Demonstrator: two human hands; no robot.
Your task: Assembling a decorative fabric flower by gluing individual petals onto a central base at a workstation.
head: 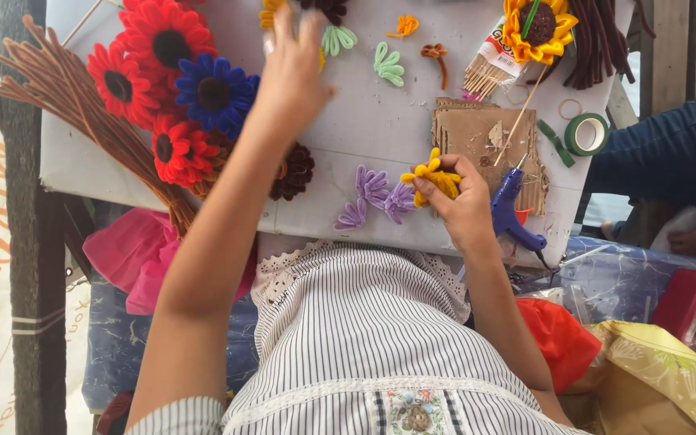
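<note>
Right hand (462, 203) pinches a yellow flower (431, 179) over the near bench (380, 113) edge, just beside purple petals (376, 197) and a blue glue gun (511, 211). Left hand (293, 68) reaches to the far side, fingers spread, holding nothing visible (fingertips near green petals (337, 38)). Red flowers (155, 89) lie left.

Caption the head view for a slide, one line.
Right hand holds a yellow flower over a white board; left hand reaches past red flowers.
</note>
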